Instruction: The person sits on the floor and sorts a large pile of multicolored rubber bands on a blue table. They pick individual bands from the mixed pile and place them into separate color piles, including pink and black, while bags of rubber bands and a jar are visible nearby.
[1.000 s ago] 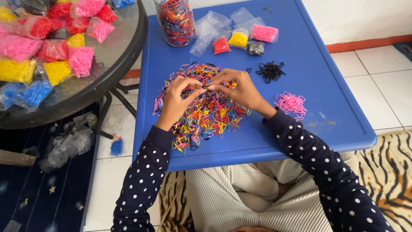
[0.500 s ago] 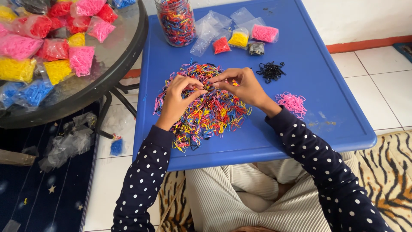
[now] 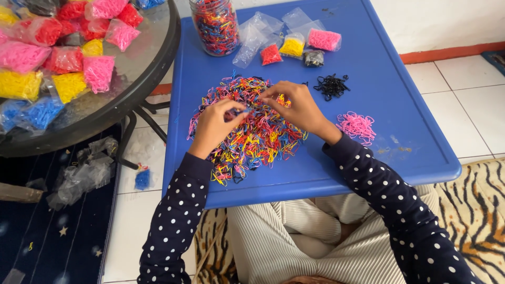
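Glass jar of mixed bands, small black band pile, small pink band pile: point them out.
Glass jar of mixed bands (image 3: 216,26), head view, its side wall.
Small black band pile (image 3: 331,85), head view, its middle.
Small pink band pile (image 3: 357,126), head view, its middle.

jar of bands (image 3: 215,23) | glass table (image 3: 142,89) | pink pile (image 3: 357,126) | black pile (image 3: 330,85)
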